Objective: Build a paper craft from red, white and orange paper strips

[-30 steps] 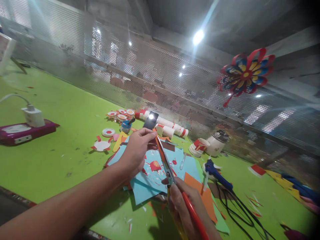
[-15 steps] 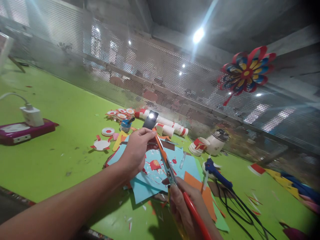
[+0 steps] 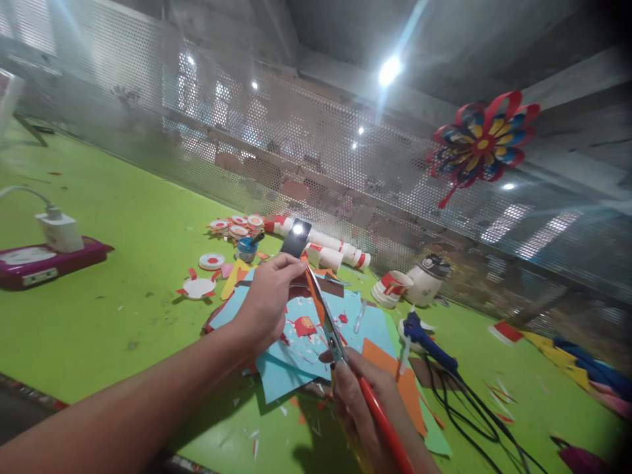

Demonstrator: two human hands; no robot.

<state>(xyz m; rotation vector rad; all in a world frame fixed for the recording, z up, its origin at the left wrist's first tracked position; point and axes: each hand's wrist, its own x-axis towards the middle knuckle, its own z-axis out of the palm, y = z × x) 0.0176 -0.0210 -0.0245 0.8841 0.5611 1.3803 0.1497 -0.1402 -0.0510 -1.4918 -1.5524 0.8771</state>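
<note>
My left hand (image 3: 269, 296) pinches a small strip of orange paper (image 3: 316, 299) over the middle of the pile. Red-handled scissors (image 3: 336, 342) are held in my right hand (image 3: 363, 395), their blades pointing up and left along the strip, tips close to my left fingertips. Beneath both hands lie light blue paper sheets (image 3: 284, 378) with small scraps on them. A red paper piece with a yellowish patch (image 3: 305, 326) rests on the blue paper. Orange sheets (image 3: 385, 362) stick out on the right.
Paper discs (image 3: 237, 227) and a blue jar (image 3: 247, 249) stand behind. A blue glue gun (image 3: 429, 342) with black cord lies right, near paper cups (image 3: 390, 289). A purple power strip (image 3: 54, 263) is at left; a paper flower (image 3: 484, 145) hangs upper right.
The view has shifted very slightly. The orange strip between the blades and my left fingers sits at a slightly different angle; both hands keep their hold.
</note>
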